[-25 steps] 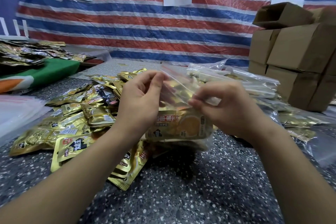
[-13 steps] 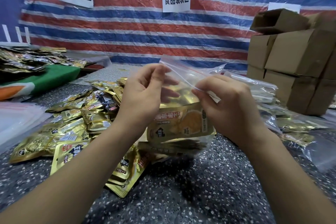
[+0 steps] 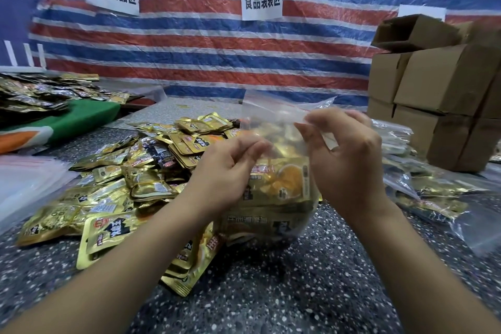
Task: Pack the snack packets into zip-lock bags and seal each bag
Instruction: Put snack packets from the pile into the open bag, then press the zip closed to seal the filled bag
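Observation:
A clear zip-lock bag [image 3: 273,116] stuffed with gold snack packets [image 3: 282,184] stands on the speckled table in front of me. My left hand [image 3: 225,171] pinches the bag's left side below the top edge. My right hand [image 3: 344,154] pinches the bag's top strip near its right end. The mouth of the bag rises between the two hands, and I cannot tell whether the zip is closed. A heap of loose gold snack packets [image 3: 122,184] spreads over the table to the left of the bag.
Filled clear bags [image 3: 428,192] lie to the right. Stacked cardboard boxes [image 3: 447,89] stand at the back right. A pile of flat clear bags [image 3: 24,182] lies at the left edge. More packets [image 3: 40,92] rest on a green cloth [image 3: 89,114] at the far left.
Both hands and the bag have shifted right in view. My left hand dropped from the top edge to the bag's left side, while my right hand stays pinched on the top strip.

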### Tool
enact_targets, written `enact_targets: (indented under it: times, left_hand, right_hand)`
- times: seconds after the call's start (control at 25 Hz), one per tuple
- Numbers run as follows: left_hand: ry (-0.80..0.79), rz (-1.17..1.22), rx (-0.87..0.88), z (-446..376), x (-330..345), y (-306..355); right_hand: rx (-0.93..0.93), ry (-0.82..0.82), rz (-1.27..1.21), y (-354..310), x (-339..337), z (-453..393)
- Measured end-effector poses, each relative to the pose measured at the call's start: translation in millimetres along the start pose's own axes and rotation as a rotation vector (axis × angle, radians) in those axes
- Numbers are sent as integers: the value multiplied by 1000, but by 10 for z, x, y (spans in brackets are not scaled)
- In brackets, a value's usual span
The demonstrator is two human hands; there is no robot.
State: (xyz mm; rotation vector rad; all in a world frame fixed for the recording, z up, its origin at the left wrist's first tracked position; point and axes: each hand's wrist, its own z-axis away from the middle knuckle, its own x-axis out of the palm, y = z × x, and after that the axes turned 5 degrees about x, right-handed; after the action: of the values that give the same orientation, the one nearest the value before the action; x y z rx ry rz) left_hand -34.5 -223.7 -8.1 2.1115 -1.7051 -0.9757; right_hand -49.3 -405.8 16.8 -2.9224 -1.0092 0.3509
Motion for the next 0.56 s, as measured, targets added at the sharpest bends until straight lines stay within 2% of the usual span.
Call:
enact_targets:
  times: [0.16, 0.28, 0.36, 0.56]
  left_hand:
    - [55, 92, 59, 24, 14, -38]
    - [116, 53, 105, 33, -12, -35]
    - [145, 19, 83, 21, -5, 1]
    - [214, 196, 12, 23, -9, 112]
  right_hand:
    - [62, -60, -87, 35, 2, -11]
    - [-1, -8, -85, 38, -15, -19]
    - [-36, 15, -79, 34, -21, -26]
    - [22, 65, -103, 2, -26, -36]
